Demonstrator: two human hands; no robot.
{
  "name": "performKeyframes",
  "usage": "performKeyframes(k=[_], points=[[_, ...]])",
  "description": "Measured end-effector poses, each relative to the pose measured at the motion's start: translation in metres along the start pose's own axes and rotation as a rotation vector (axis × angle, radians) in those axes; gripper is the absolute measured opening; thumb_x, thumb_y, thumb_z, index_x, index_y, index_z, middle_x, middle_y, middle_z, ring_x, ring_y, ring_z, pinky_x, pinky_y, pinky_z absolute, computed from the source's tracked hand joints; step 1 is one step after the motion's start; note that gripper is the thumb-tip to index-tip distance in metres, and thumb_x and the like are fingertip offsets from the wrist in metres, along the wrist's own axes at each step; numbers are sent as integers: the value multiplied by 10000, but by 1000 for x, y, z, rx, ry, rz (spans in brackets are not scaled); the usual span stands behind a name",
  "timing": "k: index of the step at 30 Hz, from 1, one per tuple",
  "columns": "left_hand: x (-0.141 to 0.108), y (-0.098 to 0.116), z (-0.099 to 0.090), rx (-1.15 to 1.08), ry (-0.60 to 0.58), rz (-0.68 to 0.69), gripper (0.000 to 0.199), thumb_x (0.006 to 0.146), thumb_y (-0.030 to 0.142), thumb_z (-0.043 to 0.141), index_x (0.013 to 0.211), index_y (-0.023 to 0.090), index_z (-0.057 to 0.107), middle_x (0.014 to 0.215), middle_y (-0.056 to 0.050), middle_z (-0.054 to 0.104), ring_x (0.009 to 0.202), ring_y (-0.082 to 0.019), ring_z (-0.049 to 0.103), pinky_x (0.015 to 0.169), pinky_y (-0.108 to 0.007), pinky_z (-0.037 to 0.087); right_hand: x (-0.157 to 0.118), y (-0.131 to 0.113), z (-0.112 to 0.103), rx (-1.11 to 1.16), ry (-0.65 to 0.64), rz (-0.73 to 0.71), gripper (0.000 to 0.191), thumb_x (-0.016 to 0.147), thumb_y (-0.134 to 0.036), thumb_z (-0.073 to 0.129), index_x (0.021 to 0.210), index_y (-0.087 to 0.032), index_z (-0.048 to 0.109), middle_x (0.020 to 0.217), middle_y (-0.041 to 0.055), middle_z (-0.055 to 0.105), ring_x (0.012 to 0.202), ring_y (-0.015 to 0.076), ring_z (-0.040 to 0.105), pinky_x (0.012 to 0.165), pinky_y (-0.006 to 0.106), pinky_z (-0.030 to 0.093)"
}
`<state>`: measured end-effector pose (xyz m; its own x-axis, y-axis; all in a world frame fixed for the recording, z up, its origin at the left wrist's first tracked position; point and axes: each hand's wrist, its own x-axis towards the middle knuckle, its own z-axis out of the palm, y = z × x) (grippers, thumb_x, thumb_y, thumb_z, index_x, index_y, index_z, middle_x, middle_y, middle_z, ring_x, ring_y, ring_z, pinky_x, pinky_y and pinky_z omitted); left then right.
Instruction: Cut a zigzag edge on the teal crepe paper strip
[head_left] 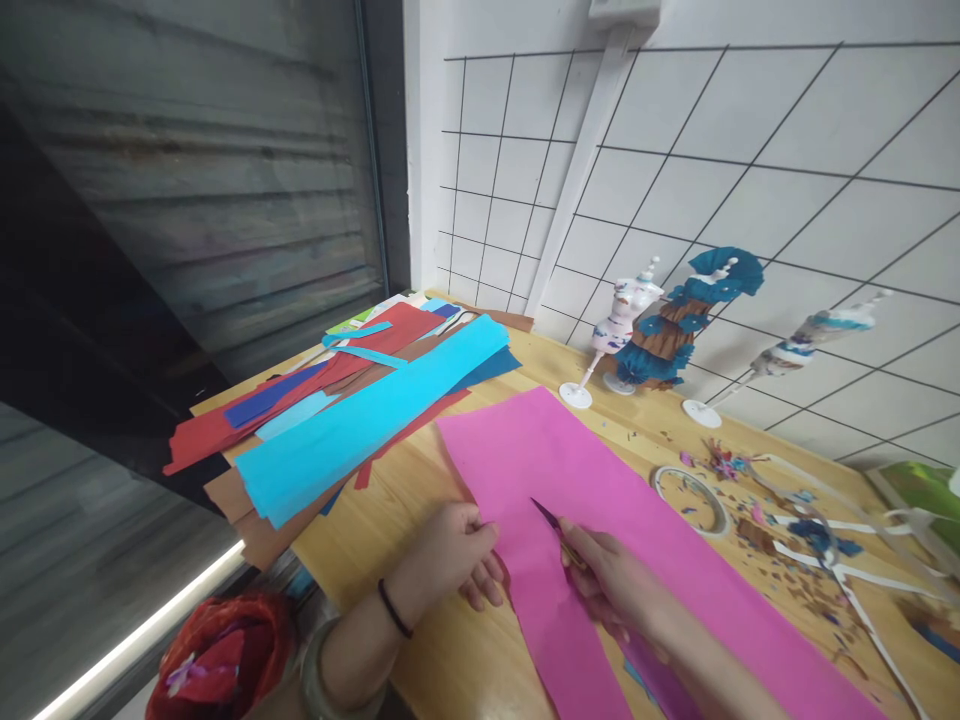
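Note:
A long pink sheet (pixel 555 450) lies across the wooden table, with a slit that parts it into two strips toward the near edge. My right hand (pixel 611 580) holds small dark scissors (pixel 551 517) over the sheet, near the top of the slit, their tips pointing up and left. At the sheet's left edge is my left hand (pixel 469 560), its fingers loosely curled; whether it grips the edge is hard to see. A black band and a bracelet circle the left wrist.
Left of the sheet lies a pile of coloured paper, a bright blue strip (pixel 375 420) on top. Small dress forms (pixel 621 315) stand along the wall. On the right are a tape roll (pixel 691 500) and scraps (pixel 817 535). A red bag (pixel 225 650) sits below the table.

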<state>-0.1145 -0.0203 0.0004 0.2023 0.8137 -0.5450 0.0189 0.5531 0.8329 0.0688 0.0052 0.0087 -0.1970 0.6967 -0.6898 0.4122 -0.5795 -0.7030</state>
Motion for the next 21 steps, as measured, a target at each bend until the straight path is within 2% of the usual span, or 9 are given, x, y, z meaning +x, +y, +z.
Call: performKeyframes(k=[21], points=[[1,-2,0,9,21,14,199,759,326,453,660,165,394,543,-18,601,414,-145,592,309,-185,375,1,-15,7,-8,-16,-24,377,900,-414,276,579,-218,306,333,-124,210,220,41,163,208,145,186]])
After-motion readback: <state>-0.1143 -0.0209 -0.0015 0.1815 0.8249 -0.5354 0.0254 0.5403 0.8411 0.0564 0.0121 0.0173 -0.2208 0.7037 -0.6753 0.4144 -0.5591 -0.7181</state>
